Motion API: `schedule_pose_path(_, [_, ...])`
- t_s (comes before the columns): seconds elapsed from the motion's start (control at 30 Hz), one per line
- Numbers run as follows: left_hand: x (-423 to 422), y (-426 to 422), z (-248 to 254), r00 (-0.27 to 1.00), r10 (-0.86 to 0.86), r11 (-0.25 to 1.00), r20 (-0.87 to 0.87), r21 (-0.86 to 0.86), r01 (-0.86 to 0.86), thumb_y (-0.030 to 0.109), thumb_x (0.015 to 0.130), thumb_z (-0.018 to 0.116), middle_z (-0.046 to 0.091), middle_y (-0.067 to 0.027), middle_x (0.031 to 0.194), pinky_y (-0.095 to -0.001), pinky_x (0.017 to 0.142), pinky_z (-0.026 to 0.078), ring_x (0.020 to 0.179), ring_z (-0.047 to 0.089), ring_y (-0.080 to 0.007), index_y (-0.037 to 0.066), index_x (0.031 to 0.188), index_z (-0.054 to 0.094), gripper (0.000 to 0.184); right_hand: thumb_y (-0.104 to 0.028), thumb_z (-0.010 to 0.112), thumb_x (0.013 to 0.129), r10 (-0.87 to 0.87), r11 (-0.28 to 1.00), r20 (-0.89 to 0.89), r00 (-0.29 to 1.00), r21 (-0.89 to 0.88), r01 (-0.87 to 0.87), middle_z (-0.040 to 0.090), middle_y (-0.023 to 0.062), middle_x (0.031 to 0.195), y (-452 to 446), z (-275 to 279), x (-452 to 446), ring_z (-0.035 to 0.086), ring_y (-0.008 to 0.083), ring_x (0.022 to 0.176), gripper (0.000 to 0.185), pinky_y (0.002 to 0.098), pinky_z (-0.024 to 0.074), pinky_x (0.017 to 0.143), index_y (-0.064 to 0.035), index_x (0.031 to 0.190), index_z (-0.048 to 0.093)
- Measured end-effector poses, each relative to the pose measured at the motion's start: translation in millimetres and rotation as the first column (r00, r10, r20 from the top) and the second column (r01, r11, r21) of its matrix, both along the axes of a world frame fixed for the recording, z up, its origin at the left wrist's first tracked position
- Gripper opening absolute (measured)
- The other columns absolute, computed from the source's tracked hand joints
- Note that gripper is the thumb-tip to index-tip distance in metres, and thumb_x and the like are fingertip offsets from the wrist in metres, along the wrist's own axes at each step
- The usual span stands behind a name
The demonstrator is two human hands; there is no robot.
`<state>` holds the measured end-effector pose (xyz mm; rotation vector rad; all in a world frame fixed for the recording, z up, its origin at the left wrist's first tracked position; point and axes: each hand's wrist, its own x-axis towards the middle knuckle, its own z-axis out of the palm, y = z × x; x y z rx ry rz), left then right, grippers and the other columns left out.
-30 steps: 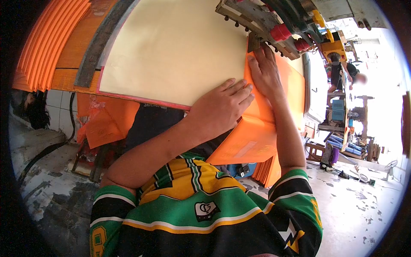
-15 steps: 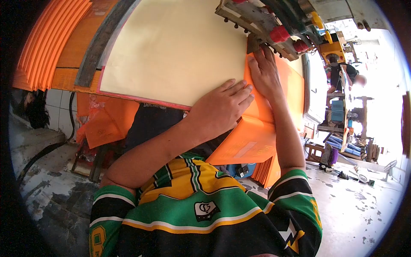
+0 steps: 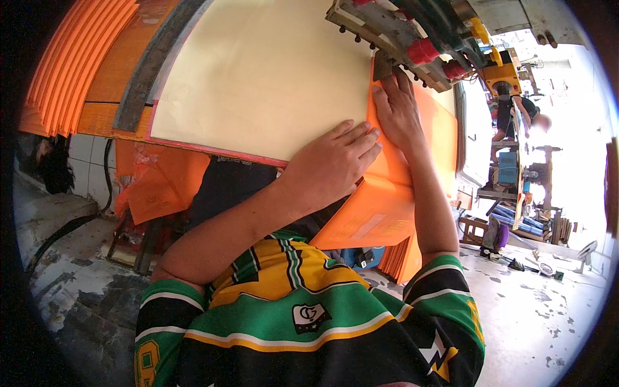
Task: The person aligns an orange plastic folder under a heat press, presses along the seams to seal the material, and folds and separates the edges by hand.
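My left hand (image 3: pixel 335 161) rests with its fingers stretched out, over the border between a cream-coloured board (image 3: pixel 258 77) and an orange plastic sheet (image 3: pixel 390 158). My right hand (image 3: pixel 400 113) lies on the orange sheet, fingers extended toward the machine's metal bar (image 3: pixel 351 29). Its fingertips are close beside a dark metal piece (image 3: pixel 382 66) below that bar; whether they touch it I cannot tell. A printed orange flap (image 3: pixel 367 216) hangs over the table's front edge.
Stacked orange folders (image 3: pixel 71 64) stand at the upper left. More orange sheets (image 3: pixel 164 187) lie below the table, near a black cable (image 3: pixel 61 229). Red and yellow knobs sit on the machine. At the far right, a person (image 3: pixel 525 113) is among other equipment.
Both my hands and the orange sheet look the same as before. The person in the background has shifted slightly.
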<state>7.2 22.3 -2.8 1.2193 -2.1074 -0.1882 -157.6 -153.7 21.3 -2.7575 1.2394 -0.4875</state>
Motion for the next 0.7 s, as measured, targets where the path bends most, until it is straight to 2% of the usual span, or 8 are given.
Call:
schedule_pose_path(0.47, [-0.6, 0.0, -0.2, 1.000, 0.005, 1.000, -0.005, -0.009, -0.005, 0.018, 0.082, 0.082, 0.062, -0.0194, 0.151, -0.0475, 0.131, 0.036, 0.148, 0.054, -0.0338, 0.000, 0.143, 0.062, 0.067, -0.036, 0.055, 0.108, -0.045, 0.997, -0.018, 0.999, 0.061, 0.046, 0.050, 0.0290, 0.159, 1.9, 5.8, 2.3, 0.046, 0.0477, 0.148, 0.055, 0.0545, 0.0354, 0.127, -0.0019, 0.151, 0.061])
schedule_pose_path(0.7, [0.9, 0.7, 1.6, 1.000, 0.006, 1.000, 0.013, -0.004, -0.006, 0.021, 0.082, 0.083, 0.061, -0.0188, 0.152, -0.0475, 0.131, 0.036, 0.149, 0.054, -0.0333, 0.001, 0.144, 0.062, 0.068, -0.035, 0.054, 0.109, 0.005, 1.000, 0.014, 1.000, 0.028, -0.005, 0.052, 0.0295, 0.156, 1.8, 6.4, 4.7, 0.047, 0.0484, 0.147, 0.053, 0.0554, 0.0364, 0.126, -0.0014, 0.150, 0.062])
